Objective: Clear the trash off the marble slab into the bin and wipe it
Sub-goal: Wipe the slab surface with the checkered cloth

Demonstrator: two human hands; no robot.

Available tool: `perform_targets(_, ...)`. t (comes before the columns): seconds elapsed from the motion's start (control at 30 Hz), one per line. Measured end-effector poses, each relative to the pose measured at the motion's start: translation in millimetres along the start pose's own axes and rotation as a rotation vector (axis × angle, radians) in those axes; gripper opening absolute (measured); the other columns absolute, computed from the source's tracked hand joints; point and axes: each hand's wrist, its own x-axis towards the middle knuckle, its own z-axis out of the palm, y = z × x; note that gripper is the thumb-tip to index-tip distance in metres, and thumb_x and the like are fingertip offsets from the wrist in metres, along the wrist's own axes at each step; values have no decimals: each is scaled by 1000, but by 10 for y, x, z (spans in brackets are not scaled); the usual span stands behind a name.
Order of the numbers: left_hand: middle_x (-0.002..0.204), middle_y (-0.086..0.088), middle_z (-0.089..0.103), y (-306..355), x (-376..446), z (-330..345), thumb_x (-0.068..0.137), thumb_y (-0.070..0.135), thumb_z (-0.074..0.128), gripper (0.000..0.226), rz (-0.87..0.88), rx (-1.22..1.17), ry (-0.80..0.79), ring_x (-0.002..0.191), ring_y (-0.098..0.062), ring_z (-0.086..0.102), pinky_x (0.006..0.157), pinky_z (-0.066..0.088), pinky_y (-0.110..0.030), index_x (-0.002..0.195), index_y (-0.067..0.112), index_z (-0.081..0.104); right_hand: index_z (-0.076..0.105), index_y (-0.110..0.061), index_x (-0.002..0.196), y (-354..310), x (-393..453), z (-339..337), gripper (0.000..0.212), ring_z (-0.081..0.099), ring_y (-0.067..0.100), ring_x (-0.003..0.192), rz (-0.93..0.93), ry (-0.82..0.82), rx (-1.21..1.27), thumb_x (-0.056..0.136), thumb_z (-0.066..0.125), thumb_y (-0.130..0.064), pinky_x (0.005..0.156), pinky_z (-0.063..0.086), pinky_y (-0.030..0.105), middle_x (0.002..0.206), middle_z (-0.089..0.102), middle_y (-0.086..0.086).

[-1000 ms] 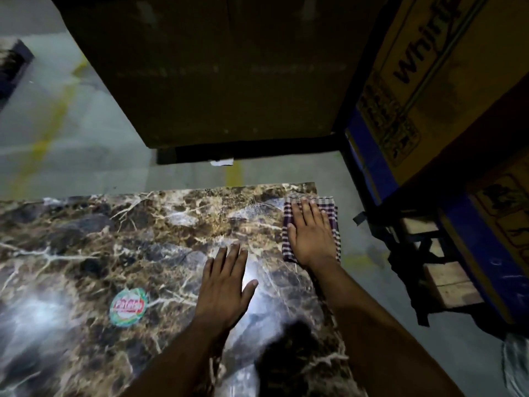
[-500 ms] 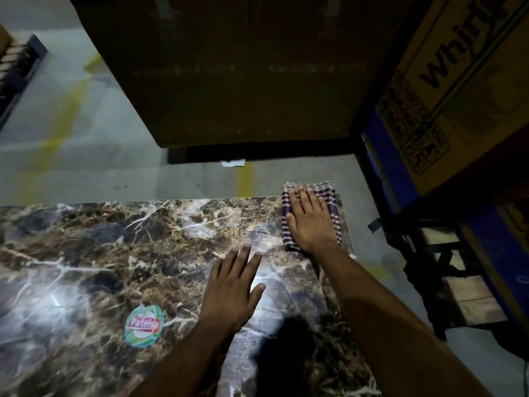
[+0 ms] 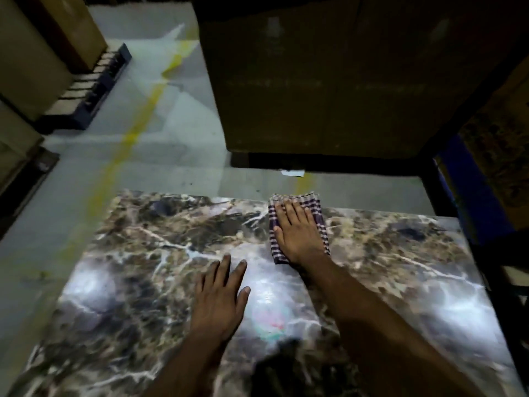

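A brown veined marble slab (image 3: pixel 148 267) fills the lower view. My right hand (image 3: pixel 297 233) lies flat, fingers straight, pressing a folded purple-and-white checked cloth (image 3: pixel 319 216) at the slab's far edge. My left hand (image 3: pixel 219 296) rests palm down with spread fingers on the slab, nearer to me and left of the cloth. A round green-and-red sticker (image 3: pixel 270 320) shows blurred on the slab between my two forearms. No trash or bin is in sight.
A large dark cardboard box (image 3: pixel 329 81) stands just beyond the slab. Printed blue-and-yellow cartons (image 3: pixel 492 156) crowd the right side. Boxes on a dark pallet (image 3: pixel 86 90) sit far left. Grey floor with a yellow line (image 3: pixel 134 133) runs along the left; a white scrap (image 3: pixel 293 173) lies by the box.
My right hand has slid the cloth leftward along the far edge, away from the right corner. My left hand has shifted left past the sticker. The view has swung left.
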Motion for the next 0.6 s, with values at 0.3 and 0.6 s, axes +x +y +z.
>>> perform_targets(0.3, 164, 5, 30, -1785, -260, -190, 104, 56, 24, 57, -1, -13, 32, 144, -25, 36, 107, 40, -46, 157, 38, 26, 14, -18, 162, -2087, 875, 296, 69, 11, 29, 155, -78, -14, -17, 99, 18, -46, 124, 5, 46, 168, 17, 9)
perform_targets(0.6, 148, 0, 54, -2809, -447, -289, 93, 49, 44, 58, -18, -12, 139, 125, -25, 53, 88, 52, -41, 145, 26, 53, 11, -19, 163, -3580, 1618, 543, 63, 5, 28, 156, -212, -60, -53, 106, 27, -43, 124, 0, 44, 170, 10, 8)
